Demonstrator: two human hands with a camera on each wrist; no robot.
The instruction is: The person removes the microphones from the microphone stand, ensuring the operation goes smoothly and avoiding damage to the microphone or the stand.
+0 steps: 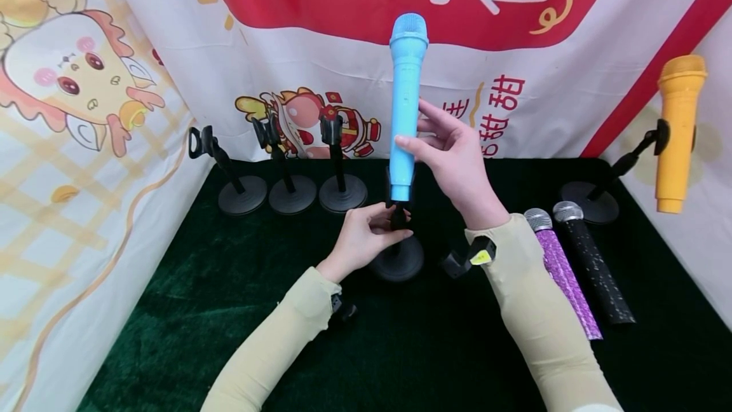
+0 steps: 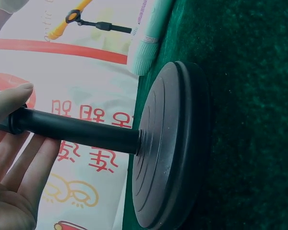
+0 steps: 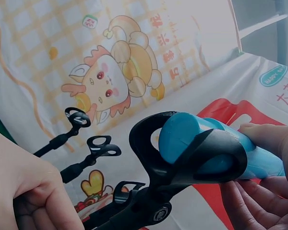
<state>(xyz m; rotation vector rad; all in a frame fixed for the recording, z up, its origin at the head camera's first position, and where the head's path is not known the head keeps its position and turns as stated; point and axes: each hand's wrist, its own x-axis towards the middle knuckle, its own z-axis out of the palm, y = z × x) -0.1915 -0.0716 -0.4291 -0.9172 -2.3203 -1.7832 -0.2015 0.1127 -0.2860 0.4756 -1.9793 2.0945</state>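
Note:
A light blue microphone (image 1: pixel 406 88) stands nearly upright above a black desk microphone stand (image 1: pixel 399 260). My right hand (image 1: pixel 454 154) pinches its body between thumb and fingers. In the right wrist view, the microphone's lower end sits within the stand's black clip (image 3: pixel 221 152), whose curved arms wrap around it. With thumb and fingers, my left hand (image 1: pixel 368 234) holds the stand's stem just below the clip. The left wrist view shows the stem (image 2: pixel 81 128) and the round base (image 2: pixel 168 148) resting on the green cloth.
Three black stands with bare clips (image 1: pixel 290 192) line the back left. At the right, a yellow microphone (image 1: pixel 679 135) rests in another stand (image 1: pixel 589 201). A purple glitter microphone (image 1: pixel 566 275) and a black speckled one (image 1: pixel 595 262) lie beside my right forearm. Printed banners hang behind.

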